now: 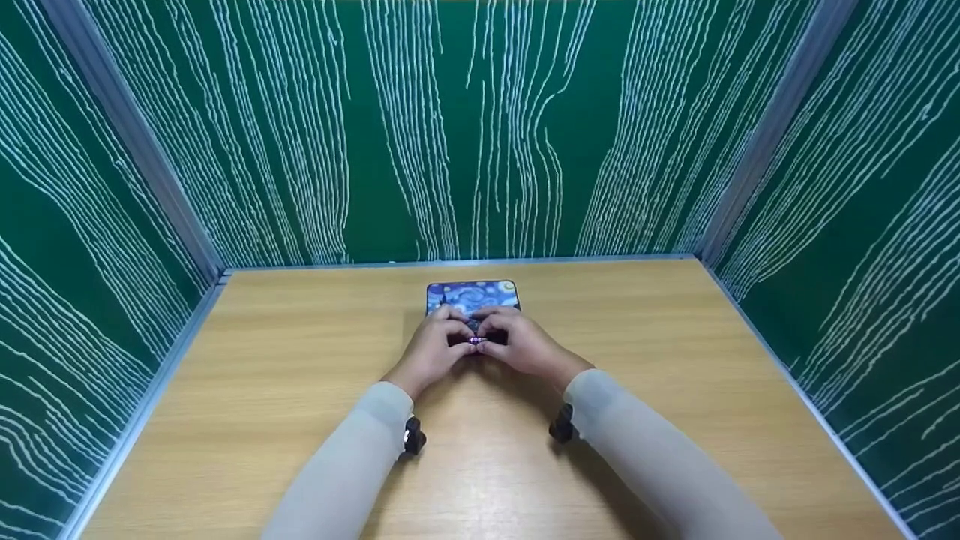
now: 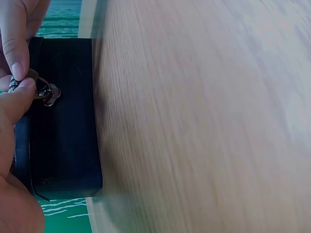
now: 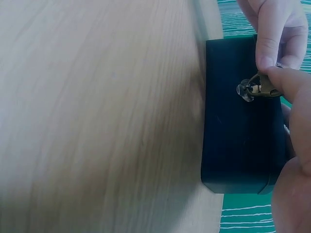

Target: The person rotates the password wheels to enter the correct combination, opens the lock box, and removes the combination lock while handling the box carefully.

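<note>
A dark box with a swirling blue and yellow painting on its lid (image 1: 471, 294) rests on the table. On its front, a small metal latch (image 2: 54, 94) carries a bronze padlock (image 3: 268, 88) with a row of dials. My left hand (image 1: 433, 346) pinches one end of the padlock between thumb and fingertip. From the other side, my right hand (image 1: 526, 345) pinches it likewise, so the fingertips of both hands nearly meet at the dials. Other fingers of both hands lie over the lid, and much of the padlock's body is hidden behind the fingers.
The box stands on a wooden table (image 1: 315, 390), toward its back edge. Green panels (image 1: 495, 135) with wavy white lines enclose the back and both sides, joined by grey metal posts (image 1: 739, 180). A small black device sits at each wrist.
</note>
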`<action>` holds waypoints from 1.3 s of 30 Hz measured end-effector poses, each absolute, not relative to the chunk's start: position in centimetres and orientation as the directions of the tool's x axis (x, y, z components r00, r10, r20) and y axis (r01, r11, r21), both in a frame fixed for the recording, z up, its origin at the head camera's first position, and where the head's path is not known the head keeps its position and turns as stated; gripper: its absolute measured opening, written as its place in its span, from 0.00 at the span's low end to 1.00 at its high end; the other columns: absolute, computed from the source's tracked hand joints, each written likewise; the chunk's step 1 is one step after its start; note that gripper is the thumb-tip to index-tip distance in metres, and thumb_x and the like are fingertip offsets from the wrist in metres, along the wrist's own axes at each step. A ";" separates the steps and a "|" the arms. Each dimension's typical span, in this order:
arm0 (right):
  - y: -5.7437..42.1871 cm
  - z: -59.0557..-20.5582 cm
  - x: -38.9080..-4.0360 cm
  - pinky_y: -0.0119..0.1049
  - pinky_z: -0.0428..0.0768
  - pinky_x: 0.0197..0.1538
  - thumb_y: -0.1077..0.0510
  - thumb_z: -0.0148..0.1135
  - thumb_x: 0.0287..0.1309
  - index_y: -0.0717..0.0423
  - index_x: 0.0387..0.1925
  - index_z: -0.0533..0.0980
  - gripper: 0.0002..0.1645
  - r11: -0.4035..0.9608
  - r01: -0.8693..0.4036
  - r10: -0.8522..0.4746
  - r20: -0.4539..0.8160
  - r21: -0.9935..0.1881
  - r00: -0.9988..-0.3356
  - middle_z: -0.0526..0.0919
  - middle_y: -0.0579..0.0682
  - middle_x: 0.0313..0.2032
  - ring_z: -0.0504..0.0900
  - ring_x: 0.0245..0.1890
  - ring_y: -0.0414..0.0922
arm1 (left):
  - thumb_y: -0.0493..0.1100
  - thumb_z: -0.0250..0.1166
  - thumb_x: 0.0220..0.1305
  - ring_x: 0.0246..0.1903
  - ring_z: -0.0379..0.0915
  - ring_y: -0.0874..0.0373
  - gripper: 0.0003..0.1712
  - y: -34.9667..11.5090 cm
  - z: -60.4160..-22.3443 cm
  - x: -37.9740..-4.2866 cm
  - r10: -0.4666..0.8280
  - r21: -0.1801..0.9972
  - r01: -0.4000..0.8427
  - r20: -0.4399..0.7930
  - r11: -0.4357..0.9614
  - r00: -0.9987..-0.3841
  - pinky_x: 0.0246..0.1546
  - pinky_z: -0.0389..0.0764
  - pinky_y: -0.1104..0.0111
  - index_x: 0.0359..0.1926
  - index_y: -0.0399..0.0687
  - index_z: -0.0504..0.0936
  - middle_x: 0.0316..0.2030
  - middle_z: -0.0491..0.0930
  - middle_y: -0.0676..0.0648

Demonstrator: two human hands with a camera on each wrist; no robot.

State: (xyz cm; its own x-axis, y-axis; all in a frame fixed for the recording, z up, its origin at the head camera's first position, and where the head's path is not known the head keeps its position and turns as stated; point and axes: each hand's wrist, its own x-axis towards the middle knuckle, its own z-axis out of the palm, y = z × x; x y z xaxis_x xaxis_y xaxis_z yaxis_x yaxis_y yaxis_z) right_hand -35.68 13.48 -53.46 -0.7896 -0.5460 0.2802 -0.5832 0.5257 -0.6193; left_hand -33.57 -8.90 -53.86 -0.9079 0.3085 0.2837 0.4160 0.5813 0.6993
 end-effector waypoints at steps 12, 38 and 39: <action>13.6 -53.5 -35.6 0.59 0.77 0.81 0.60 0.73 0.76 0.57 0.46 0.89 0.04 0.499 -0.622 -0.566 0.317 -0.603 -0.761 0.85 0.60 0.71 0.81 0.76 0.61 | 0.40 0.82 0.70 0.63 0.80 0.46 0.05 -8.9 -54.1 -33.6 0.324 0.661 0.473 0.345 0.583 -0.881 0.72 0.79 0.51 0.42 0.43 0.96 0.57 0.83 0.44; 13.6 -53.4 -35.6 0.58 0.74 0.83 0.57 0.75 0.76 0.53 0.48 0.89 0.05 0.520 -0.596 -0.563 0.279 -0.612 -0.778 0.85 0.57 0.72 0.79 0.78 0.59 | 0.38 0.80 0.70 0.64 0.80 0.45 0.04 -9.0 -54.2 -33.8 0.324 0.687 0.461 0.329 0.561 -0.887 0.73 0.78 0.50 0.42 0.42 0.95 0.58 0.83 0.44; 13.6 -53.3 -35.6 0.58 0.74 0.83 0.57 0.75 0.76 0.53 0.48 0.89 0.05 0.517 -0.600 -0.565 0.283 -0.611 -0.775 0.85 0.58 0.72 0.79 0.77 0.59 | 0.38 0.80 0.70 0.64 0.80 0.44 0.04 -9.0 -54.2 -33.9 0.326 0.689 0.463 0.331 0.558 -0.886 0.72 0.78 0.50 0.42 0.42 0.95 0.58 0.83 0.43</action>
